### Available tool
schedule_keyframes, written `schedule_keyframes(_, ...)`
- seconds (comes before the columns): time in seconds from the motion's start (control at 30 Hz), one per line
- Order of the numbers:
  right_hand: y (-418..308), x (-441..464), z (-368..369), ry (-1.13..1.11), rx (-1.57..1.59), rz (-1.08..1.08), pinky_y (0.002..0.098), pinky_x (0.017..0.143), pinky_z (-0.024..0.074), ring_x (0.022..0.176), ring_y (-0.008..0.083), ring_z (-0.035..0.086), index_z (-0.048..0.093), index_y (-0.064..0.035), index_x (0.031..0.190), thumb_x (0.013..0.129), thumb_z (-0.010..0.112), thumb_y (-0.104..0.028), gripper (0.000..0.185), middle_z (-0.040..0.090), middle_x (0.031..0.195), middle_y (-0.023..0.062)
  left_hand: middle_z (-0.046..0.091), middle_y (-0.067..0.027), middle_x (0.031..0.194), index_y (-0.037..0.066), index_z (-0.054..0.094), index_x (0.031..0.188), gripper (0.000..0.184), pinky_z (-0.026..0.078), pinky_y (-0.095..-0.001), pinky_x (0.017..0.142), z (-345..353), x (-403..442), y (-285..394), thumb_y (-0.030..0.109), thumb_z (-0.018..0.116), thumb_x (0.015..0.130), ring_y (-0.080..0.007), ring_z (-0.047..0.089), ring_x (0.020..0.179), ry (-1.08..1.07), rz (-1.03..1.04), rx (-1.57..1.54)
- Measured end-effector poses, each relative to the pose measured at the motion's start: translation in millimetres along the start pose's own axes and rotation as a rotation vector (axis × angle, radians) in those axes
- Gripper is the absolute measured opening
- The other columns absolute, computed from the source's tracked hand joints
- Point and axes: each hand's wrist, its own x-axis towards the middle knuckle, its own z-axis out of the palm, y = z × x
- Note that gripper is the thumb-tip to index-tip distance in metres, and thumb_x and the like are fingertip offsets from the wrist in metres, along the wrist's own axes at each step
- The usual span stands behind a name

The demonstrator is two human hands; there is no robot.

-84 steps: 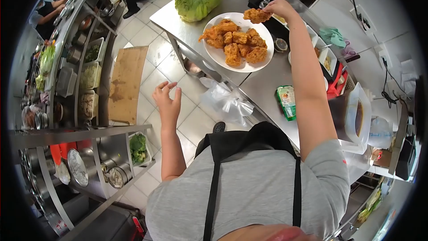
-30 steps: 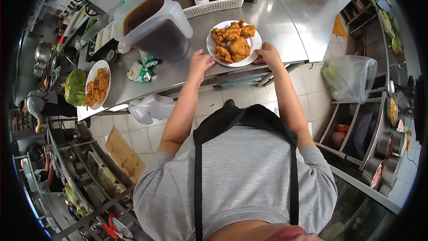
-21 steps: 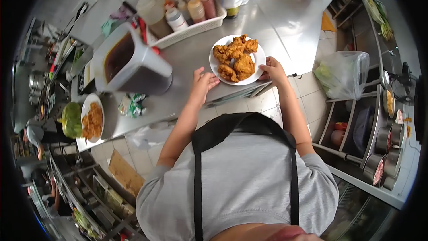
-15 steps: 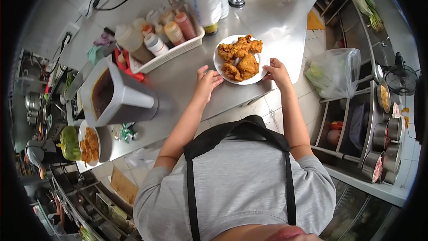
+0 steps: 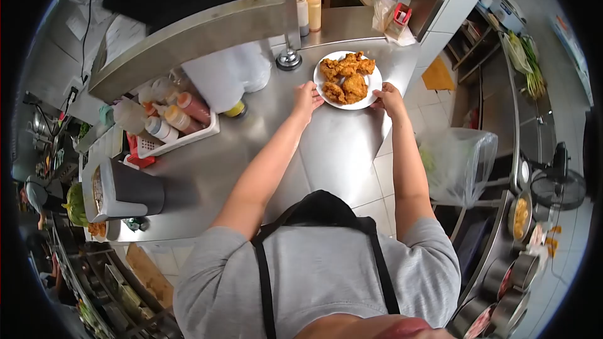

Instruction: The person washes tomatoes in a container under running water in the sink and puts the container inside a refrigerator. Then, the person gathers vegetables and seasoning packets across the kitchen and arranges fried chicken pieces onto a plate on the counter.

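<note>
Between my two hands is a round white plate (image 5: 349, 105) with several pieces of golden fried chicken (image 5: 347, 78) on it, over the far part of the steel counter (image 5: 282, 144). My left hand (image 5: 306, 99) touches the plate's left rim, its fingers along the edge. The right rim is pinched by my right hand (image 5: 387, 98), thumb and fingers together at the edge. Whether the plate rests on the counter or is just above it, I cannot tell.
A steel post base (image 5: 289, 59) stands left of the plate. Farther left are a white basket (image 5: 182, 141) of sauce bottles and a large container (image 5: 129, 188). A raised steel shelf (image 5: 201, 34) crosses above. Past the counter's right edge hangs a clear bag (image 5: 461, 160).
My view has shifted right along the counter. Both hands have carried the plate from beside the basket to near the post and the counter's far end. The chicken piece held earlier is out of my right hand.
</note>
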Motion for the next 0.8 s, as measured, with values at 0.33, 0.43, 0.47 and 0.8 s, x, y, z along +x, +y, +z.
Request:
schedule_keyframes(0.33,-15.5,128.8,-55.5,0.024,-0.091,0.099,0.0301,0.049,0.0546,0.062,0.02,0.059,0.048,0.0049,0.101,0.077,0.054,0.0,0.025,0.057,0.083,0.01,0.045,-0.019,0.107,0.006,0.041,0.112,0.053,0.042,-0.0358,0.085,66.4,106.3,-22.4,0.042,0.049,0.074,-0.0266,0.049,0.093,0.066,-0.02,0.003)
schedule_keyframes(0.43,-9.4,154.3,-65.9,0.064,-0.202,0.013,0.0299,0.047,0.0547,0.058,0.0192,0.057,0.053,0.0067,0.091,0.073,0.057,0.0,0.019,0.056,0.08,0.0098,0.049,-0.0163,0.102,0.004,0.044,0.111,0.052,0.042,-0.0338,0.084,66.4,107.2,-20.8,0.043,0.047,0.077,-0.0236,0.049,0.093,0.013,-0.005,-0.01)
schedule_keyframes(0.47,-8.1,155.8,-67.7,0.102,-0.209,-0.039,0.0281,0.047,0.0527,0.057,0.0163,0.055,0.056,0.0053,0.084,0.071,0.058,-0.004,0.016,0.055,0.074,0.007,0.05,-0.0147,0.1,0.004,0.046,0.109,0.048,0.043,-0.0333,0.08,62.0,103.8,-23.5,0.04,0.048,0.077,-0.0216,0.051,0.09,-0.045,-0.001,0.071)
schedule_keyframes(0.8,-39.7,100.7,-90.2,0.374,-0.378,-0.425,0.0299,0.058,0.0525,0.075,0.0208,0.062,0.058,-0.006,0.107,0.084,0.053,-0.026,0.031,0.061,0.097,0.0114,0.057,-0.008,0.099,0.001,0.047,0.113,0.042,0.044,-0.0273,0.075,-66.5,-149.1,47.7,0.029,0.053,0.082,-0.0147,0.054,0.09,-0.189,0.038,0.571)
